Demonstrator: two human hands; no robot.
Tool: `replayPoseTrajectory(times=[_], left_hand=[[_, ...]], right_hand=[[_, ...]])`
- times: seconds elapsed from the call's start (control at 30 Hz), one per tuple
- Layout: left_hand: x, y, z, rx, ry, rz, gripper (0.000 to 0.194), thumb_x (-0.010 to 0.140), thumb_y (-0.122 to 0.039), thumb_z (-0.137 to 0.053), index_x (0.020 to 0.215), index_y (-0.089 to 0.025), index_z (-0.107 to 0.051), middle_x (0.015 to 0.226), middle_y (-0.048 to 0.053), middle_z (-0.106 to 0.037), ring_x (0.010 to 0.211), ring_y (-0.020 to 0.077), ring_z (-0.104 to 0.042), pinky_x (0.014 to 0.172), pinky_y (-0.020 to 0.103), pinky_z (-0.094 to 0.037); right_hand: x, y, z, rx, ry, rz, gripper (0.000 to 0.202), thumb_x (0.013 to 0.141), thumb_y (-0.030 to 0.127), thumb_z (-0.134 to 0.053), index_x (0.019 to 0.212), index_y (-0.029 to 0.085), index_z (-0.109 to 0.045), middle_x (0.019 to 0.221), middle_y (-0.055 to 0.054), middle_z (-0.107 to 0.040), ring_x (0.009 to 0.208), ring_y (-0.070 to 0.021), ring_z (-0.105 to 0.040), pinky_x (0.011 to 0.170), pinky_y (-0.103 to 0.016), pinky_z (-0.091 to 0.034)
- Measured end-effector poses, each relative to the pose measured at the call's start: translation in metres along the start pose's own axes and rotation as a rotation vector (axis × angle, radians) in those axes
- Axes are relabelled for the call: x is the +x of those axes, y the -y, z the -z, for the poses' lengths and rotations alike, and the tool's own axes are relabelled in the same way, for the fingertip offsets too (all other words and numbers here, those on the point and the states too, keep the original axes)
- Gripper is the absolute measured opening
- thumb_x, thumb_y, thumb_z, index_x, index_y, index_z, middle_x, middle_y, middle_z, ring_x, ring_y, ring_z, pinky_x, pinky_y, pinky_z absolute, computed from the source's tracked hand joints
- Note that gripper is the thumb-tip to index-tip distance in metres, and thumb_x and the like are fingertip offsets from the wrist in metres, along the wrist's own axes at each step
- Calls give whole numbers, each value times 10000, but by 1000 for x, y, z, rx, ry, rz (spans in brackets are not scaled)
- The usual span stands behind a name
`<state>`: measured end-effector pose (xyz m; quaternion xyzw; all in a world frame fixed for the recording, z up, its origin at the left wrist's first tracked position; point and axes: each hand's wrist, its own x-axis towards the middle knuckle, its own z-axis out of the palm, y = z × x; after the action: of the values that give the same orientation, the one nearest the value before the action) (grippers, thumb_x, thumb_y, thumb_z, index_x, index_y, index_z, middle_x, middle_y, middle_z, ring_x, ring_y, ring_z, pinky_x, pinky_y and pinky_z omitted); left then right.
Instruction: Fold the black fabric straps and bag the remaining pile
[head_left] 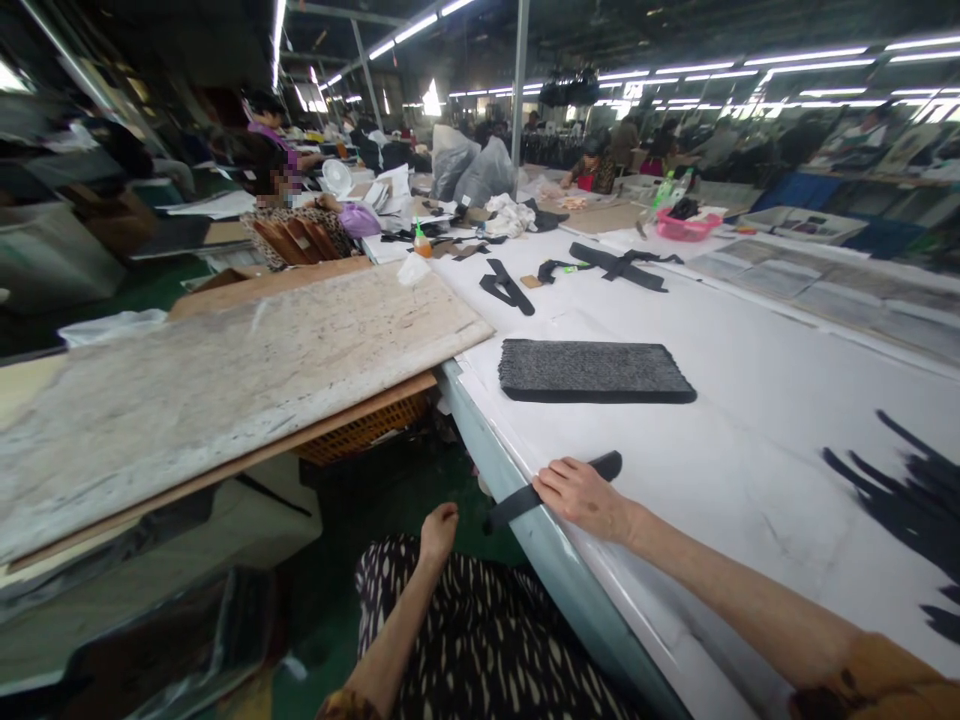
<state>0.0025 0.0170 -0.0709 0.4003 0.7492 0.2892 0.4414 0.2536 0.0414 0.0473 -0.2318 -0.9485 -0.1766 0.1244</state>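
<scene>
My right hand (pixel 581 497) lies at the table's near edge, its fingers closed over a black fabric strip (pixel 517 505). One end of that strip hangs past the edge; the other, rounded end pokes out beyond my knuckles on the tabletop. Over my lap, apart from the strip, my left hand (pixel 438 532) is closed with its fingers curled in. Whatever it may hold is hidden. Farther up the white tabletop (pixel 720 450) sits a neat stack of dark grey strips (pixel 596 371), seen edge-on. At the right, a loose spread of black strips (pixel 911 500) looks blurred.
A worn pale board (pixel 247 370) adjoins the table on the left, with a yellow crate (pixel 367 428) beneath. Black pieces (pixel 622 266), an orange-tipped bottle (pixel 421 240) and a pink basket (pixel 686 225) lie farther back. A person (pixel 296 225) sits beyond the board.
</scene>
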Motion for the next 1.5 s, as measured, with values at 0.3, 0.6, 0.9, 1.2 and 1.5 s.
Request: replayPoseTrajectory(times=[0.3, 0.6, 0.9, 1.2, 1.5], left_hand=[[-51, -96, -19, -237, 398, -370, 339, 704, -457, -591, 575, -143, -601, 512, -39, -448, 561, 114, -372, 551, 250, -287], [-44, -98, -22, -335, 457, -251, 267, 589, -398, -666, 515, -149, -601, 476, -37, -444, 534, 101, -338, 547, 246, -259], [-35, -87, -23, -331, 469, -235, 248, 580, -389, -664, 515, -153, -622, 490, -27, -473, 555, 111, -368, 578, 254, -276], [-33, -44, 19, -262, 385, -131, 284, 572, -430, -666, 523, -157, -604, 490, -32, -473, 535, 112, -378, 557, 251, -262], [-57, -68, 43, -185, 382, -172, 293, 604, -444, -649, 528, -165, -601, 501, -30, -484, 544, 119, -396, 558, 245, -295]], right_hand=[[-1, -2, -3, 7, 26, -16, 153, 883, 81, -435, 849, 136, -574, 771, -28, -524, 728, -171, -452, 612, -307, -329], [-36, -27, -1, 108, -39, -71, 212, 914, 86, -383, 897, 122, -591, 795, -46, -561, 740, -161, -473, 668, -288, -384], [-57, -34, 6, 193, -42, -212, 239, 926, 95, -358, 931, 128, -595, 853, -61, -589, 780, -164, -493, 697, -292, -405], [-2, -7, -5, 42, 8, 26, 192, 902, 82, -405, 861, 133, -586, 803, -43, -561, 733, -166, -465, 640, -303, -358], [-27, -18, 2, -40, 11, 19, 229, 891, 19, -370, 884, 108, -581, 832, -62, -583, 748, -164, -486, 656, -314, -367]])
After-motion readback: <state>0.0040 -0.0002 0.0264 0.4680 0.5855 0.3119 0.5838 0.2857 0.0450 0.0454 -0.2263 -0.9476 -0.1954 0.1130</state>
